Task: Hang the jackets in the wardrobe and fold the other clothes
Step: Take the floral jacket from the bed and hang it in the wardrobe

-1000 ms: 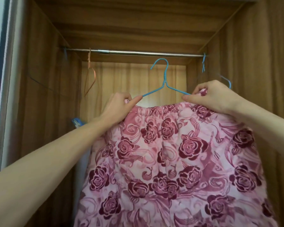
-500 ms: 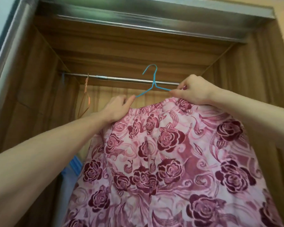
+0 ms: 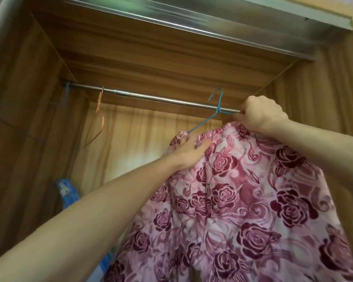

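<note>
A pink garment [image 3: 243, 200] with dark red roses hangs on a thin blue wire hanger [image 3: 214, 110], held up inside the wooden wardrobe. My left hand [image 3: 189, 151] grips the garment's top edge at the hanger's left end. At the hanger's right end, my right hand [image 3: 261, 116] grips the fabric and wire together. The hanger's hook rises in front of the metal rail [image 3: 151, 98], its tip just above the rail's top line. Whether the hook rests on the rail cannot be told.
An orange wire hanger [image 3: 99, 119] hangs on the rail at the left. A blue item [image 3: 66, 192] sits low against the left wardrobe wall. A metal track [image 3: 192, 23] runs along the wardrobe's top front. The rail between the two hangers is bare.
Both hands have raised the hanger and garment up and to the right, bringing the hook from below the rail to its level. The view has tilted upward.
</note>
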Tool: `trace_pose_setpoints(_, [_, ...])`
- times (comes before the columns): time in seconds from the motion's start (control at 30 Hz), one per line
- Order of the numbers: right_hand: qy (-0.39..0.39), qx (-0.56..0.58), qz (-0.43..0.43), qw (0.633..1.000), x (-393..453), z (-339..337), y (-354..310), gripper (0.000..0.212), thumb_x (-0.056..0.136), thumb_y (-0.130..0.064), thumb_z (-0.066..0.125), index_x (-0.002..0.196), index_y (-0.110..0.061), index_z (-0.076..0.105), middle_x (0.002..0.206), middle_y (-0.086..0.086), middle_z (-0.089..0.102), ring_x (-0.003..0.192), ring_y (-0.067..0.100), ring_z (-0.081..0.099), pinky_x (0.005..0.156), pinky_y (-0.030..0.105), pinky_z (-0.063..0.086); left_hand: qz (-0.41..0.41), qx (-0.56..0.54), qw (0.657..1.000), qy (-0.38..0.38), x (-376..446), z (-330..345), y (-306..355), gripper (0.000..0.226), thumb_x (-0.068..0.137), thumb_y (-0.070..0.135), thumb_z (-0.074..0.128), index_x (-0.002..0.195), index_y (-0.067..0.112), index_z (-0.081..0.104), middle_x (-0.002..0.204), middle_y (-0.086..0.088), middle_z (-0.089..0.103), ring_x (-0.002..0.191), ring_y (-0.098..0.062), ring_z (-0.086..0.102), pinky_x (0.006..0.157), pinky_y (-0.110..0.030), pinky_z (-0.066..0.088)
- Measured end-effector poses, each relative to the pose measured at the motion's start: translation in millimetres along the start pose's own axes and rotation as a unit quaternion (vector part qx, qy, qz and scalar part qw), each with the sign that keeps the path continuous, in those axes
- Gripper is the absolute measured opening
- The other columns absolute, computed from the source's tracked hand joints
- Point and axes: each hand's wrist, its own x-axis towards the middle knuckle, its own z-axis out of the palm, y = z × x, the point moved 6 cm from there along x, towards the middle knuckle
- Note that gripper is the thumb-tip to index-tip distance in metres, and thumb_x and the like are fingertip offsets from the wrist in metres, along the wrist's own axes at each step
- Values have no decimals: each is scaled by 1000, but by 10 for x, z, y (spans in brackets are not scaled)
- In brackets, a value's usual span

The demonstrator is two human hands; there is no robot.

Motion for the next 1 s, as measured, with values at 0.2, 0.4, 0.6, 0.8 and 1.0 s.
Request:
trace_pose_setpoints(0.2, [24,-61,40,997,207,13,69,26,95,-19,61,117,-7,70,110,18,67,101,44,66,73,40,48,11,-7,1000,-12,343,299,272,95,90,90,15,167,36,2,176,0,-1,161,-35,6,128,-61,8])
trace_pose_setpoints(0.4, [22,-108,43,993,395,74,128,21,94,-8,62,113,-4,70,98,16,62,93,41,63,70,40,46,-9,-12,1000,10,790,614,337,95,91,87,21,166,28,12,174,-8,16,160,-35,13,128,-56,13])
trace_pose_setpoints(0.6, [16,-125,46,991,494,329,281,25,95,-8,60,117,-3,69,115,18,68,105,43,66,71,40,46,-21,-52,998,-17,1044,975,281,104,80,93,13,167,37,0,175,-10,10,160,-39,9,129,-57,13])
trace_pose_setpoints(0.8, [-3,-129,35,991,545,549,204,27,95,-4,59,121,-4,68,118,17,68,109,41,66,74,40,47,5,-28,999,-36,1272,1111,264,83,104,68,16,168,19,-2,176,-8,3,161,-35,9,131,-50,10])
trace_pose_setpoints(1.0, [-37,-118,49,991,497,818,251,29,95,-2,57,121,-6,68,117,13,67,108,37,66,73,38,46,4,-41,998,-52,1431,1347,99,95,90,81,14,167,27,5,175,-8,12,159,-36,19,128,-54,20])
